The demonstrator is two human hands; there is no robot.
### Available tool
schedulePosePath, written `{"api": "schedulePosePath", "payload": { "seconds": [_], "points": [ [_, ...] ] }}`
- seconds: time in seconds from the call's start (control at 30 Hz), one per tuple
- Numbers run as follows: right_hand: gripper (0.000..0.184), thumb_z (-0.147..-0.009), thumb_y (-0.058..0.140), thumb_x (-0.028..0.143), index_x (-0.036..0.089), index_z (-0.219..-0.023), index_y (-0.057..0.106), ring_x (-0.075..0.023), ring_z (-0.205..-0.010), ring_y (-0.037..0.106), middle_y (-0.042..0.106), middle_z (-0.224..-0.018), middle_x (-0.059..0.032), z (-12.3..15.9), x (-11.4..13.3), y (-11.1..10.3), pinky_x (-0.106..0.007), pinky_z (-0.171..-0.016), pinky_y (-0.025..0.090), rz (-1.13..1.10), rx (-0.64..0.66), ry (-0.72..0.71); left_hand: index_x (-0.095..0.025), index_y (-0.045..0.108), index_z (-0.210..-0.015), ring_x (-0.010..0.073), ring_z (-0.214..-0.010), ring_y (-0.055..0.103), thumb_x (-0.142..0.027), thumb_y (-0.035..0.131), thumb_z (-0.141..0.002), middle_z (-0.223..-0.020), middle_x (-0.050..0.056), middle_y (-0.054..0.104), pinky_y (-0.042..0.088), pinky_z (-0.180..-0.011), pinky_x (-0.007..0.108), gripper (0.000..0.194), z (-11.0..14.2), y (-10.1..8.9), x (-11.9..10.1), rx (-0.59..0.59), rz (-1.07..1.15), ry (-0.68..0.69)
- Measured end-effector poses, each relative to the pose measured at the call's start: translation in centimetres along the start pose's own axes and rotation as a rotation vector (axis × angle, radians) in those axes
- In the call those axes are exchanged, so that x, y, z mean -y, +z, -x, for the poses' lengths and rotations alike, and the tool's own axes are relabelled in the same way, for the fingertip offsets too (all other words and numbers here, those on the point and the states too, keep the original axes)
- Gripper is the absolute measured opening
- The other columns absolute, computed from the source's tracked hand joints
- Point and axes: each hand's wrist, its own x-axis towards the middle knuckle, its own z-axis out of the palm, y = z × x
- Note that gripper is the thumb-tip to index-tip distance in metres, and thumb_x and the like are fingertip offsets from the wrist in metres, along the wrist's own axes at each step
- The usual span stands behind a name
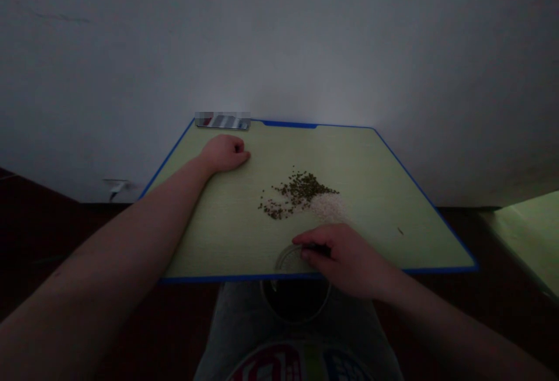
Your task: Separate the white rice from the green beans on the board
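Note:
My right hand (349,256) is at the near edge of a pale yellow-green board (371,165). Its thumb and index finger close on a clear, shallow round dish (289,258), partly hidden by the fingers; whether it is a dish or a lid is hard to tell. Just beyond lie dark green beans (305,186), loosely scattered, and a pile of white grains (329,206) that touches them on the right. Some beans and grains mix on the left. My left hand (223,152) rests closed on the board's far left, with nothing visible in it.
A phone-like device (223,122) lies at the far left corner. Under the near edge, a round dark-looking container (296,299) sits between my legs. A small brown sliver (400,230) lies on the right. Behind the board rises a pale wall (305,43).

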Motion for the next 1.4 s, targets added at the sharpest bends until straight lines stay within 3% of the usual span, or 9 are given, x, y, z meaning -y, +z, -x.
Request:
{"api": "schedulePosePath", "payload": {
  "seconds": [0.3, 0.5, 0.6, 0.8, 1.1, 1.4],
  "points": [
    [0.026, -0.096, 0.052, 0.023, 0.024, -0.111, 0.074, -0.0194, -0.086, 0.075, 0.079, -0.099, -0.0048, 3.6, -0.4, -0.4, -0.032, -0.076, 0.060, 0.111, -0.229, -0.124, -0.021, 0.060, -0.066, 0.0180, -0.063, 0.051, -0.046, 0.055, -0.076, -0.062, 0.004, 0.058, 0.035, -0.060, 0.031, 0.028, 0.0, 0.0, 0.1, 0.002, -0.010, 0.003],
    [0.028, -0.098, 0.047, 0.016, 0.019, -0.115, 0.069, -0.0194, -0.074, 0.072, 0.078, -0.087, -0.0070, 4.1, -0.5, -0.2, -0.032, -0.067, 0.060, 0.417, -0.431, -0.329, -0.021, 0.061, -0.066, 0.0177, -0.062, 0.049, -0.045, 0.055, -0.076, -0.061, 0.004, 0.057, 0.036, -0.061, 0.032, 0.027, 0.1, 0.0, 0.1, -0.008, 0.002, 0.009],
    [0.029, -0.096, 0.045, 0.011, 0.015, -0.113, 0.069, -0.0203, -0.072, 0.071, 0.079, -0.085, -0.0068, 3.7, -1.0, 0.9, -0.033, -0.067, 0.060, 0.566, -0.438, -0.423, -0.021, 0.062, -0.066, 0.0183, -0.063, 0.050, -0.045, 0.054, -0.076, -0.062, 0.004, 0.057, 0.037, -0.062, 0.032, 0.027, 0.1, -0.1, 0.0, 0.001, -0.001, 0.010],
    [0.032, -0.090, 0.048, 0.008, 0.013, -0.113, 0.070, -0.0237, -0.087, 0.071, 0.078, -0.105, -0.0080, 2.8, -0.4, 4.0, -0.036, -0.074, 0.058, 0.683, -0.362, -0.531, -0.021, 0.062, -0.067, 0.0188, -0.063, 0.050, -0.046, 0.054, -0.075, -0.061, 0.004, 0.057, 0.037, -0.063, 0.033, 0.027, 0.1, -0.2, -0.1, 0.008, 0.008, 0.010],
    [0.036, -0.077, 0.061, 0.005, 0.006, -0.111, 0.070, -0.0254, -0.079, 0.065, 0.076, -0.096, -0.0133, -0.1, 2.2, 6.3, -0.037, -0.064, 0.055, 0.762, -0.401, -0.433, -0.020, 0.059, -0.065, 0.0176, -0.062, 0.050, -0.046, 0.053, -0.077, -0.063, 0.004, 0.058, 0.035, -0.060, 0.032, 0.029, 0.1, -0.1, 0.0, 0.014, -0.024, 0.006],
    [0.037, -0.073, 0.066, 0.004, 0.006, -0.110, 0.070, -0.0236, -0.077, 0.064, 0.075, -0.095, -0.0120, 0.2, 2.1, 6.1, -0.034, -0.064, 0.053, 0.793, -0.447, -0.381, -0.020, 0.059, -0.065, 0.0170, -0.061, 0.049, -0.045, 0.054, -0.077, -0.061, 0.004, 0.058, 0.034, -0.057, 0.031, 0.028, 0.1, -0.1, -0.1, 0.014, -0.014, -0.006]
  ]
}}
